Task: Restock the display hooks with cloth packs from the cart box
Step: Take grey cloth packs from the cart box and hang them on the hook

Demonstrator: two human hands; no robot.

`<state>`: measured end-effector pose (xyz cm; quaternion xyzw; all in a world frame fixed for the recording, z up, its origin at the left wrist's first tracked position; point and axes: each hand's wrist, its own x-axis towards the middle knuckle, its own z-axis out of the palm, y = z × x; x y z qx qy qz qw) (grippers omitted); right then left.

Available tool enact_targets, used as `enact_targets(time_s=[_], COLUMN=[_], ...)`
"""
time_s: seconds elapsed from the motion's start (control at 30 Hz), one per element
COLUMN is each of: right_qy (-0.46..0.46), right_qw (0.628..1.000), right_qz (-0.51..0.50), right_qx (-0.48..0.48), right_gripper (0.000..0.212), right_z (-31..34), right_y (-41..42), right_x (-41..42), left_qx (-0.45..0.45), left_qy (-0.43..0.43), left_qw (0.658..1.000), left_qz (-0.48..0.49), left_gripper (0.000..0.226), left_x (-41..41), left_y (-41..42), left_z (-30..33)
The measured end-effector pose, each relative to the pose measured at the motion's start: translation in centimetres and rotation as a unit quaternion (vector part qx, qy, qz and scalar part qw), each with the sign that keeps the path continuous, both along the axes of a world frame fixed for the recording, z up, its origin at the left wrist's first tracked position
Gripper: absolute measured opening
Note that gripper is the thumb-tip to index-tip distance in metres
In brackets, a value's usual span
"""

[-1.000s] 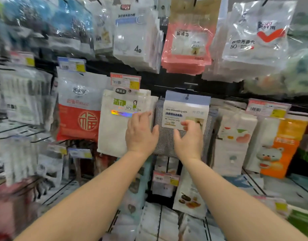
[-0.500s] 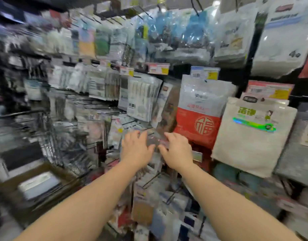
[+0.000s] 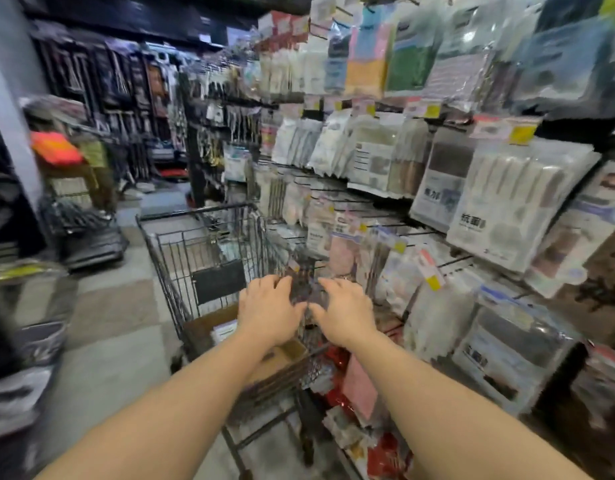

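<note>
A dark wire shopping cart [image 3: 181, 251] stands in the aisle against the display wall. A brown cardboard box [image 3: 204, 325] lies in its basket, with a white-labelled pack [image 3: 224, 331] showing inside. My left hand [image 3: 266, 311] and my right hand [image 3: 344, 313] hover side by side over the cart's near end, fingers spread and loosely bent, holding nothing. Between the fingertips shows the cart's blurred dark wire. Display hooks [image 3: 413, 233] loaded with cloth packs [image 3: 507, 206] cover the wall on the right.
Price tags with yellow corners [image 3: 432, 282] hang on the hook ends. Red and pink packs [image 3: 358, 386] sit low beside the cart. A second cart piled with orange goods [image 3: 56, 150] stands far left. Grey floor [image 3: 115, 341] lies open left of the cart.
My view has swung left from the hanging grey cloth pack to the cart. Both hands have come off that pack and dropped together over the cart, holding nothing.
</note>
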<state>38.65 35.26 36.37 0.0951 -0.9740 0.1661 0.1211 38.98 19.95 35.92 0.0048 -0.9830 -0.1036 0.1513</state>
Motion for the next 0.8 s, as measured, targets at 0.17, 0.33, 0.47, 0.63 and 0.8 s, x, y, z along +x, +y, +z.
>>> enact_targets(time_s=[0.17, 0.33, 0.47, 0.63, 0.8], right_qy=[-0.060, -0.105, -0.126, -0.180, -0.216], right_qw=[0.997, 0.990, 0.984, 0.972, 0.966], right_qz=[0.049, 0.093, 0.124, 0.152, 0.140], right_qx=[-0.005, -0.008, -0.006, 0.016, 0.032], right_gripper=[0.061, 0.060, 0.060, 0.060, 0.061], right_z=[-3.7, -6.3, -7.7, -10.8, -14.6], right_y=[-4.6, -7.9, -9.8, -13.0, -16.5], right_x=[-9.1, -18.2, -25.3, -30.8, -35.7], left_qx=[0.014, 0.017, 0.053, 0.069, 0.099], left_qy=[-0.044, -0.086, -0.108, -0.164, -0.212], left_qw=[0.997, 0.987, 0.977, 0.962, 0.950], left_qz=[0.063, 0.133, 0.174, 0.205, 0.209], left_gripper=[0.069, 0.067, 0.068, 0.064, 0.067], left_x=[-7.1, -14.6, -19.4, -23.1, -28.3], left_y=[-5.4, -9.1, -10.8, -14.0, -17.8], left_z=[-4.1, -6.9, -9.0, -12.3, -15.7])
